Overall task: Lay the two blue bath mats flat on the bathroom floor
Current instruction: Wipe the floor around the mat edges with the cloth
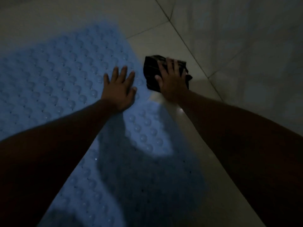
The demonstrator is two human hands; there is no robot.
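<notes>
A blue bath mat (62, 76) with rows of round bumps lies flat on the tiled floor and fills the left and middle of the view. I cannot tell whether it is one mat or two. My left hand (118, 89) rests palm down on the mat near its right edge, fingers spread. My right hand (171, 79) presses flat on a dark folded cloth (151, 71) that sits on the tile just beside the mat's right edge.
Pale floor tiles (164, 38) with dark grout lines run along the right of the mat. A light tiled wall (246, 38) rises at the right. The room is dim and my arms cast shadows over the near part of the mat.
</notes>
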